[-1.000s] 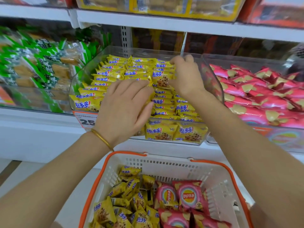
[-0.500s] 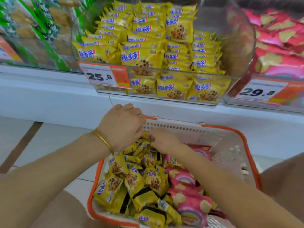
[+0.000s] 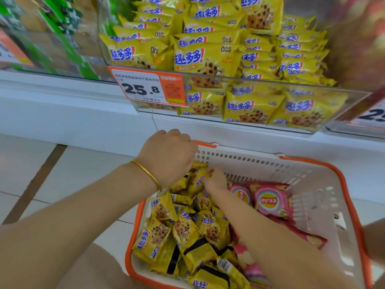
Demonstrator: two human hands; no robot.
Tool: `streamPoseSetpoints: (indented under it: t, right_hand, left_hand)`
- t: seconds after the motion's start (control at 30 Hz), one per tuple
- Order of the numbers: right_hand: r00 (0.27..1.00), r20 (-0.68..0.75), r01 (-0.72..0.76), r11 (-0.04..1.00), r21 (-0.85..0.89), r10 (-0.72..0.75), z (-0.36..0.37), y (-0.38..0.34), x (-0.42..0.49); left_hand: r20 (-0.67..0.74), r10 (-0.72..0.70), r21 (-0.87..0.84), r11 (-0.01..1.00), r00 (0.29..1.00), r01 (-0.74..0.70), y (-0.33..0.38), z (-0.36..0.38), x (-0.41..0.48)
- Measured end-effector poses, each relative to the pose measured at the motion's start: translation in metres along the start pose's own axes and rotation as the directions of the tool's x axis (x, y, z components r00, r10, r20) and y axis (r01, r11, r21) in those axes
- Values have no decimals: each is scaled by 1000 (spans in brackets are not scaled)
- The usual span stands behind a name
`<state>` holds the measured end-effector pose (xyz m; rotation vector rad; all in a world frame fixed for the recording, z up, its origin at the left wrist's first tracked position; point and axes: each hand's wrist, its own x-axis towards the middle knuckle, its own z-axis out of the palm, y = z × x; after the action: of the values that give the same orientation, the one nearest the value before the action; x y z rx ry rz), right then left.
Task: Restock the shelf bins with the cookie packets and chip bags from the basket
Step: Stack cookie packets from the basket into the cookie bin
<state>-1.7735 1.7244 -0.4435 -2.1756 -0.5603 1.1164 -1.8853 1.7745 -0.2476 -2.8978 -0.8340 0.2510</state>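
Note:
A white basket (image 3: pixel 312 205) with an orange rim sits below the shelf. It holds several yellow cookie packets (image 3: pixel 183 228) on its left side and pink chip bags (image 3: pixel 269 200) on its right. My left hand (image 3: pixel 166 157), with a gold bangle on the wrist, curls down over the packets at the basket's far left corner; its fingertips are hidden. My right hand (image 3: pixel 215 179) is just beside it, fingers curled round yellow packets in the same pile. Above, a clear shelf bin (image 3: pixel 250 88) is stacked with the same yellow cookie packets.
An orange and white price tag (image 3: pixel 148 88) reading 25.8 hangs on the bin's front. A bin of pink chip bags (image 3: pixel 358 38) is blurred at the right, and green packets (image 3: pixel 62 28) fill the bin at the left. Tiled floor (image 3: pixel 31 163) lies left of the basket.
Both hands came down from the cookie bin on the shelf into the basket and closed on the yellow packets. The view tilted down and moved nearer.

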Motion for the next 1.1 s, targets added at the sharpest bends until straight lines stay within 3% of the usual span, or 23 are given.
streamPoseSetpoints:
  t: [0.17,0.27,0.37,0.5,0.6,0.67,0.73,0.77,0.83,0.9,0.97,1.1]
  right_hand:
    - [932,165,329,944,-6,-324,-76,-18,-48]
    - [872,291,384,919,91,-393,-116,-44,-80]
    - [840,282,412,883,225,-464,-145,-66,-106]
    - [827,206,465,843,272,-523,-177,-83,-131]
    - [786,138,576,795,192,-603,-200,-98,-150]
    - [737,38,655,727,205,-675,-215,-116,-161]
    - [680,-80,732,668,130,-729,-230,-140,-170]
    - [650,-132,758,650,50,-748,-237,-154,-172]
    - [569,-237,773,611,-171,-787,-247,-181,-168]
    - [500,-298,726,581,-366,-813,-252,-206,-149]
    - [494,-297,607,568,-556,-817,-251,-227,-120]
    - [566,-254,453,553,-699,-784,-240,-252,-68]
  left_hand:
    - [107,-15,-144,989,994,31,12,-3,6]
    - [228,21,-343,937,973,61,24,-10,11]
    - [283,32,-498,859,958,118,34,-25,18]
    - [133,-28,-695,710,991,113,36,-55,21]
    - [-47,-103,-888,460,994,5,36,-83,21]
    - [-152,-167,-925,370,974,-81,38,-102,22]
    - [-281,-285,-923,342,916,-177,38,-118,27]
    - [-367,-352,-898,376,861,-229,36,-125,28]
    - [-567,-414,-761,595,712,-261,27,-132,31]
    - [-692,-342,-544,826,635,-149,14,-129,34]
    - [-683,-239,-361,932,690,-35,3,-120,39]
    - [-554,-164,-225,973,816,43,-2,-102,48]
